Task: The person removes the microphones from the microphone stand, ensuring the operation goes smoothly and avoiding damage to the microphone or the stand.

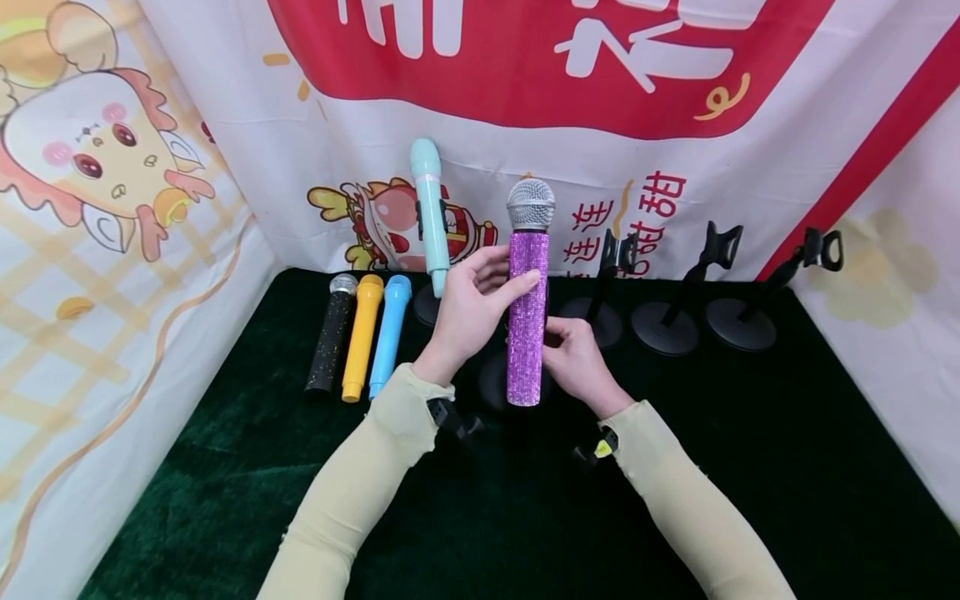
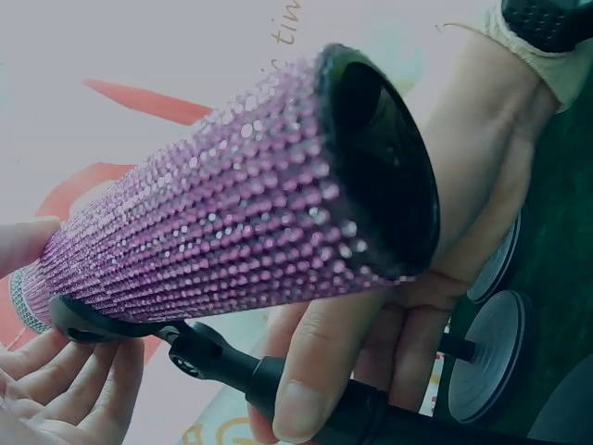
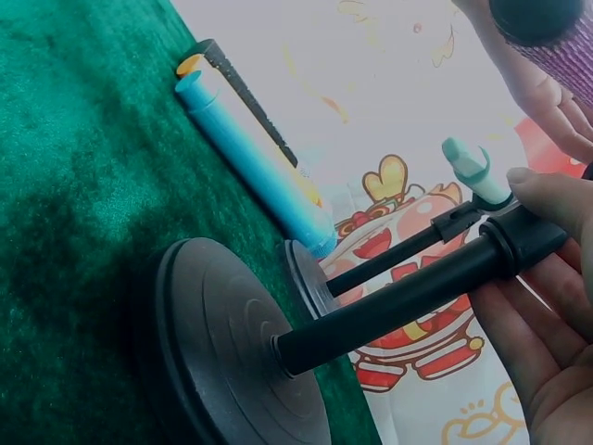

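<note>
My left hand (image 1: pixel 468 312) grips a purple rhinestone-covered microphone (image 1: pixel 527 333) near its silver mesh head, thumb across the front. In the left wrist view, the microphone lies along the clip (image 2: pixel 102 320) of a black microphone stand, its dark hollow-looking end facing the camera. My right hand (image 1: pixel 581 358) holds that stand's upper stem, with the thumb and fingers around the collar (image 3: pixel 523 236). Below the hand, the stem (image 3: pixel 398 297) runs down to a round ridged base (image 3: pixel 236 343) over the green cloth. From the head view, the microphone hides most of this stand.
A mint microphone (image 1: pixel 430 212) sits in another stand behind my left hand. Black (image 1: pixel 332 337), yellow (image 1: pixel 363 337) and blue (image 1: pixel 391 333) microphones lie to the left. Three bare stands (image 1: pixel 666 325) are at right on the green cloth (image 1: pixel 225 483). A printed banner (image 1: pixel 480 150) hangs behind.
</note>
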`<state>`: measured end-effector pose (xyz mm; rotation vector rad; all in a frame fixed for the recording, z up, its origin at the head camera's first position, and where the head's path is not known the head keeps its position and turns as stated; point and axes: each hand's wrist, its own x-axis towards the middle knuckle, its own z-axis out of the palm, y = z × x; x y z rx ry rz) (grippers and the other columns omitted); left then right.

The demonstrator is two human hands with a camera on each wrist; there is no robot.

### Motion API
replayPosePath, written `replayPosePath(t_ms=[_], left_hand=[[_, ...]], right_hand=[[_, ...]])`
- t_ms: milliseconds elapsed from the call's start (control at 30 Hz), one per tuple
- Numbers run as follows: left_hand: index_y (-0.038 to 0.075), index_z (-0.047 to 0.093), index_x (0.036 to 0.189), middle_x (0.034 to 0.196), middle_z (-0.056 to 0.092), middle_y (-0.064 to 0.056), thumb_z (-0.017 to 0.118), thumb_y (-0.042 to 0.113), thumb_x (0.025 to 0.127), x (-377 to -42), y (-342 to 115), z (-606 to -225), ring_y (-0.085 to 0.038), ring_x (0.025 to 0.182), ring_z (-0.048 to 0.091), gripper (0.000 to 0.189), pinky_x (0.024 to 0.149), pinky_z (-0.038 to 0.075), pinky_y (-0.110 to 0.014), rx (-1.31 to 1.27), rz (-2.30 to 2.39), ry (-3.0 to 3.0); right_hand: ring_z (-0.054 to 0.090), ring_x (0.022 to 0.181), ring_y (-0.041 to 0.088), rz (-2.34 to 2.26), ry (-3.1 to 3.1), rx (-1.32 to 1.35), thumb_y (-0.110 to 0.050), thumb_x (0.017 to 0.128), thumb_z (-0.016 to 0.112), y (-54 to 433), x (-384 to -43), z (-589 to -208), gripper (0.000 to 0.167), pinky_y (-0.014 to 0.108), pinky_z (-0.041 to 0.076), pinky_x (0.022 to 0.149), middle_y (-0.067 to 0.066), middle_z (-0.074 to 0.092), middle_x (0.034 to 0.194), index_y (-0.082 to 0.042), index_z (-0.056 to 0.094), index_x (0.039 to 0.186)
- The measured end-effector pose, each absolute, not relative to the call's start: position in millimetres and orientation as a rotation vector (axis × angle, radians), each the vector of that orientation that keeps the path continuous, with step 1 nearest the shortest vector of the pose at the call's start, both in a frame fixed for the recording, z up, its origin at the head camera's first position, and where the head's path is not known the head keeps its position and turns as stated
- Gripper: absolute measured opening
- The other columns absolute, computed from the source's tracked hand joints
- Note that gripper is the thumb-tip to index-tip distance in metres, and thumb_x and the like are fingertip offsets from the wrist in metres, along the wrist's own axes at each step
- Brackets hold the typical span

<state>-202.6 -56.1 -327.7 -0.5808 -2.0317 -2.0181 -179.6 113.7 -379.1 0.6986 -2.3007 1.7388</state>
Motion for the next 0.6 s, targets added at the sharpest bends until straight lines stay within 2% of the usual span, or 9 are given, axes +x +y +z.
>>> replayPosePath(t_ms=[500,600], left_hand=[[0.001,0.066,0.128,0.111,0.072,-0.009,0.078,0.018,0.093,-212,-55,-320,-0.022,0.098,0.07,0.041,0.089,0.057,-0.034,-0.545,-2.061,-2.027],[0.0,0.066,0.128,0.111,0.072,-0.01,0.077,0.019,0.093,-213,-56,-318,-0.023,0.098,0.07,0.041,0.089,0.057,-0.035,-0.539,-2.066,-2.026]], right_hand=[[0.067,0.077,0.005,1.752,-2.289,0.692,0.011,0.088,0.07,112,-179,-380,0.012,0.021,0.056,0.07,0.017,0.075,0.091,0.01,0.076,0.099],[0.069,0.077,0.009,1.771,-2.277,0.689,0.01,0.088,0.07,114,-188,-395,0.013,0.023,0.057,0.069,0.014,0.076,0.09,0.007,0.077,0.098]])
